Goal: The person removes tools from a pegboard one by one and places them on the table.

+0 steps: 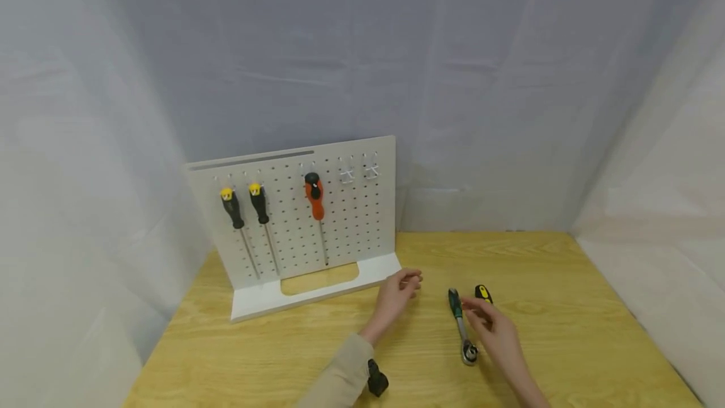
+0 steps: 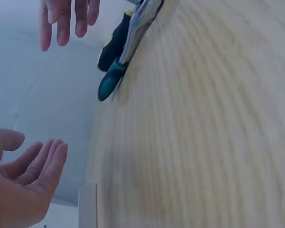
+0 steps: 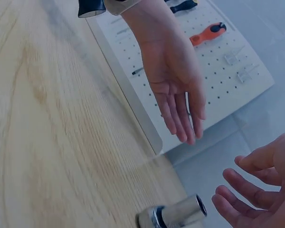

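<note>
My left hand [image 1: 395,294] is held near the front right corner of the white pegboard's base, fingers relaxed and nothing in them. To its right, a ratchet wrench [image 1: 461,327] with a green handle lies on the table. Its metal socket [image 3: 183,211] points up in the right wrist view. Beside the wrench is my right hand [image 1: 495,332], empty, its loosely bent fingers close to the green grip. Partly hidden behind that hand, a tool with a black and yellow handle [image 1: 483,293] lies on the table; its far end does not show.
On the pegboard [image 1: 351,232] hang two black screwdrivers [image 1: 231,208] with yellow ends and an orange-and-black screwdriver [image 1: 314,197]. Two clear hooks [image 1: 347,172] to their right carry nothing. White curtains [image 1: 481,112] surround the wooden table [image 1: 544,269] at the back and sides.
</note>
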A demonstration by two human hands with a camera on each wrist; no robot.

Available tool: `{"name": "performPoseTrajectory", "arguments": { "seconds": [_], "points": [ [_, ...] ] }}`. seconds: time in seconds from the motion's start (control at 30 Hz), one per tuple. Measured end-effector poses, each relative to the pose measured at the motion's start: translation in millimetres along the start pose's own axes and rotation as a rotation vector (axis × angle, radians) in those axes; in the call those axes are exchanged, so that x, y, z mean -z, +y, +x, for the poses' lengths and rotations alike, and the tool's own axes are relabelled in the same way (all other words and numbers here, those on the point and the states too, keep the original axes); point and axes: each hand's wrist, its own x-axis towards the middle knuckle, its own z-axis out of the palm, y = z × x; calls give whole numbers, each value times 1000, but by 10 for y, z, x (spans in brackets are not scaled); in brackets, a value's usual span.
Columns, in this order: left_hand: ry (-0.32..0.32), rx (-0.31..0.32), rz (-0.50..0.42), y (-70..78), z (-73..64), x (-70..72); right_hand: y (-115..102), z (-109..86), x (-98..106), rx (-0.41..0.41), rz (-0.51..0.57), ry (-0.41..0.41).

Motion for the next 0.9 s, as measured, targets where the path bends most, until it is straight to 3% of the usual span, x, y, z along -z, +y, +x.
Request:
{"name": "performPoseTrajectory", "arguments": {
  "seconds": [0.27, 0.37, 0.53, 0.9],
  "points": [
    [88, -81, 13, 46, 59, 340, -148, 94, -201, 22, 27, -73],
    [125, -96, 47, 95, 56, 477, -177, 135, -306, 74, 40, -76],
    [177, -99, 85, 200, 39, 703, -184, 203, -493, 123, 133, -102],
    [307, -114, 106, 370, 23, 1185, -331, 299, -828, 130, 139, -164]
  ]
}}
